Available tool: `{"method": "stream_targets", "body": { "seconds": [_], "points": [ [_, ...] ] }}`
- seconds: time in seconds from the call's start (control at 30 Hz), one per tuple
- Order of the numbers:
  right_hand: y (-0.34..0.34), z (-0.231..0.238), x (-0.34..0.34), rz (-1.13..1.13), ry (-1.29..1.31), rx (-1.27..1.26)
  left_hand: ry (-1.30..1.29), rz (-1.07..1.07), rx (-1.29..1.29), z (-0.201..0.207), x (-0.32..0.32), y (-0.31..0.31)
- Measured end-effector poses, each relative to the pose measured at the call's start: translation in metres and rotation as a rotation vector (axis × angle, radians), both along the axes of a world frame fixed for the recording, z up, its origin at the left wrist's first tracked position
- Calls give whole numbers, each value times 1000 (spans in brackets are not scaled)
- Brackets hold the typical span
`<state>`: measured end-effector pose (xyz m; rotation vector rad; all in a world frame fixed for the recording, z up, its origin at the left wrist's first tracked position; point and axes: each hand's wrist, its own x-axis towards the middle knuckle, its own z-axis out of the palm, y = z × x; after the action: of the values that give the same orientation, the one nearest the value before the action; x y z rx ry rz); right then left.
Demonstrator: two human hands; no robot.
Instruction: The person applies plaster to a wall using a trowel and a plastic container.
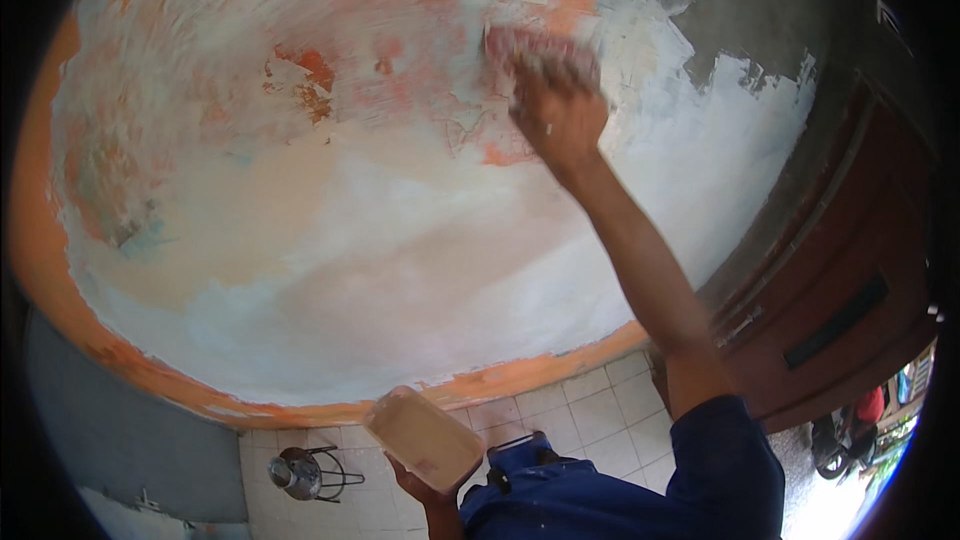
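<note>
While the right hand [562,125] clenches its blurred fingers on a reddish tool [530,45] at the wall [400,270], well above its bottom edge, uneven pressure could gouge it. Left hand [420,486] grasps tan tray [467,471], seen near that edge; slack grip might drop it.

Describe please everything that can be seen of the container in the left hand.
The container is rectangular, round-cornered, beige inside, apparently plastic, with a reddish patch near its lower end. It slants down rightward, above the tiled floor, its lower left side held by the left hand; whether it is filled is unclear.
</note>
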<state>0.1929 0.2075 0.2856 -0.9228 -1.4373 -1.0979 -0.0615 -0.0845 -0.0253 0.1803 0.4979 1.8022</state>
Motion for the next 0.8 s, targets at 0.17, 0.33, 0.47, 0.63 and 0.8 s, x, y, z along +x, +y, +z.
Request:
{"method": "stream_targets", "body": {
  "seconds": [0.17, 0.33, 0.47, 0.63, 0.8],
  "points": [
    [-20, -96, -27, 112, -79, -142, -32, -107, 121, -6, -11, 8],
    [-59, -28, -12, 177, 142, -229, 132, -10, 106, -9, -22, 11],
    [-33, 75, 24, 91, 209, 105, 44, 37, -19, -2, -16, 12],
    [-3, 69, -7, -58, 89, 44, -78, -29, -26, 8, -10, 14],
    [-8, -39, -46, 51, -55, -77, 13, -60, -32, 26, -3, 20]
  ]
}}
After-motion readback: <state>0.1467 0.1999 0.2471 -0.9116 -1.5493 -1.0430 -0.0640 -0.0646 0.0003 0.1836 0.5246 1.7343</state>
